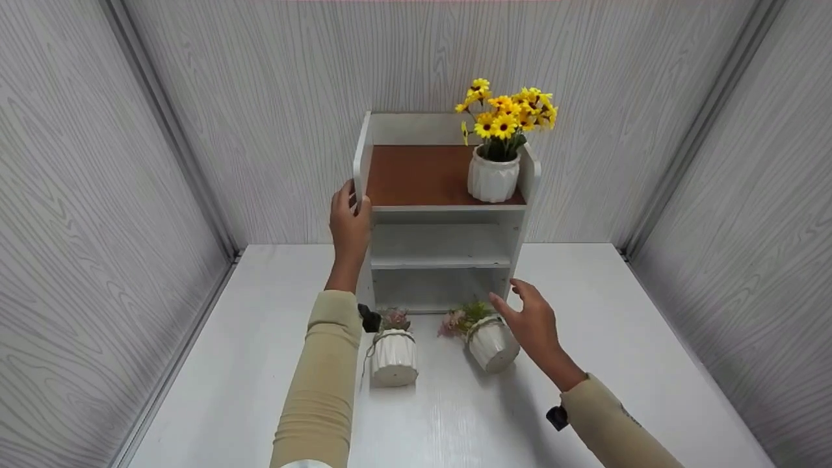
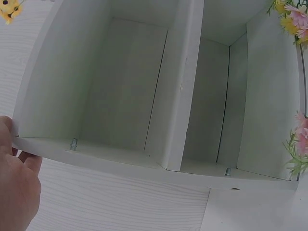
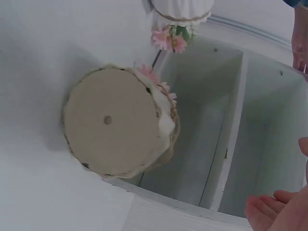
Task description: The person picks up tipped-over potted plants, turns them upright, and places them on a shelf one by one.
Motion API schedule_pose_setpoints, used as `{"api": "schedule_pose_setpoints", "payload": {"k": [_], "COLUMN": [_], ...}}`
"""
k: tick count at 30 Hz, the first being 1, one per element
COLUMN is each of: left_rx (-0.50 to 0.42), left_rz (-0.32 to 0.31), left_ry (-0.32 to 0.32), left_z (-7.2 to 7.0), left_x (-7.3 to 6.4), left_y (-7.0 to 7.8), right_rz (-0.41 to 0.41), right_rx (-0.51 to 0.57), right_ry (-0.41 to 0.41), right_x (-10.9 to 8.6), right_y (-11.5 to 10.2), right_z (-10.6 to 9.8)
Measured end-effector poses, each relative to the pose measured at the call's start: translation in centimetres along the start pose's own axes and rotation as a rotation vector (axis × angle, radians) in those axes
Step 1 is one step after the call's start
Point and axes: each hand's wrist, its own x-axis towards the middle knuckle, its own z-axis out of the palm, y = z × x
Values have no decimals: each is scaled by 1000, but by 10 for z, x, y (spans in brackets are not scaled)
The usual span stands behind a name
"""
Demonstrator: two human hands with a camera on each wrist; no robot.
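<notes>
A small white shelf (image 1: 442, 264) with a brown top board stands against the back wall. My left hand (image 1: 350, 218) grips the upper edge of its left side panel, thumb and fingers on either side; the left wrist view shows that hand (image 2: 19, 180) at the panel's edge. My right hand (image 1: 534, 320) hovers by the shelf's lower right side, fingers loosely spread and holding nothing. Just left of it, a white flowerpot (image 1: 492, 344) with pink flowers lies tipped, its round base (image 3: 110, 122) facing the right wrist camera. Another white flowerpot (image 1: 394, 359) lies beneath my left forearm.
A white pot (image 1: 494, 177) of yellow flowers (image 1: 504, 120) stands upright on the right of the top board. Two compartments open toward me below it. Wood-grain panels (image 1: 78, 195) enclose the white table (image 1: 273, 364) at the back and sides.
</notes>
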Motion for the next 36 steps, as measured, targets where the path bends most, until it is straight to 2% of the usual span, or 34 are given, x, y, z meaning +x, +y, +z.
{"api": "schedule_pose_setpoints", "payload": {"k": [8,11,15,20,27,31,36], "left_rx": [-6,-6,-12,-6,0,-10,-13], "left_rz": [-5,-6,-7,-10,-3,-8,-10], "left_ry": [-2,-2,-7,-7,-2,1,-1], "left_z": [-1,-1,0,0,1,1,0], "left_x": [0,0,0,1,1,0,0], "left_y": [1,1,1,0,-2,-2,-2], "right_rz": [171,197,208,225,153,173,233], "right_rx": [-2,-49,-125,-163,-159,-118,15], "right_ry": [-143,-168,-162,-148,-112,-119,-90], "right_x": [-35,-43,-51,-60,-66,-68,-73], "right_y": [20,26,33,39,45,47,47], "right_z": [17,25,35,45,50,51,50]}}
